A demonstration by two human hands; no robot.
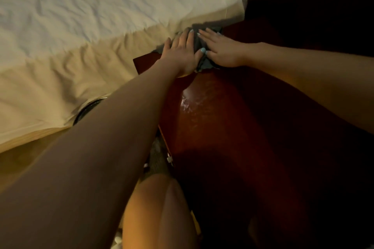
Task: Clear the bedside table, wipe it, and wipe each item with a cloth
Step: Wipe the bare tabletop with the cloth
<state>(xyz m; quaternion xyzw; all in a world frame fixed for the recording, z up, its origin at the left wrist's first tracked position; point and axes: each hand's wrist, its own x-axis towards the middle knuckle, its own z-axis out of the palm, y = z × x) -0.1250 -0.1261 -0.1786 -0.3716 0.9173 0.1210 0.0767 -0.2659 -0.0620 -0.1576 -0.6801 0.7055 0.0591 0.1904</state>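
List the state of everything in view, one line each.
cloth: bunched, pressed onto the table under both hands, beside the bed
left hand: fingers straight, pressing the cloth
right hand: fingers straight, pressing the cloth
bedside table: wet streaks shining on its top
bed sheet: wrinkled

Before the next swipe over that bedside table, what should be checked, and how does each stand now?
1. Cloth under both palms: ok; left hand and right hand press flat on it.
2. Cloth on the table: ok, at its far edge.
3. Lit path free of items: ok; dark right side cannot tell.
4. Wet patch dried: not ok.
5. Round dark item on the bed wiped: cannot tell.
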